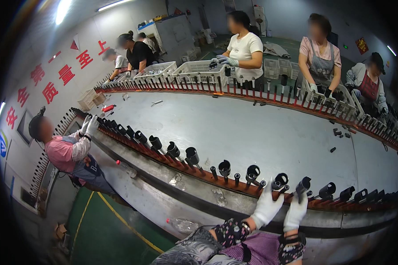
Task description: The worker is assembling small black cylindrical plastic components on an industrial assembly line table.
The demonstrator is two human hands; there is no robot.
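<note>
My left hand (268,209), in a white glove, reaches to the row of upright pegs at the near edge of the table. Its fingers are stretched and apart beside a black cylindrical part (279,180) on a peg; no grip on it shows. Just to the right, my right hand (296,213), also gloved in white, has its fingers closed round the lower end of another black cylindrical part (303,184), tilted slightly. More open-topped black parts stand on both sides, such as a black cup-shaped part (252,172) to the left and a notched one (327,190) to the right.
The peg rail (208,177) curves round the grey table (234,128). A clear plastic bottle (183,225) lies by my left arm. At left a co-worker (66,152) handles the same row. Several people work across the table beside white crates (199,69). Loose black parts (337,132) lie at right.
</note>
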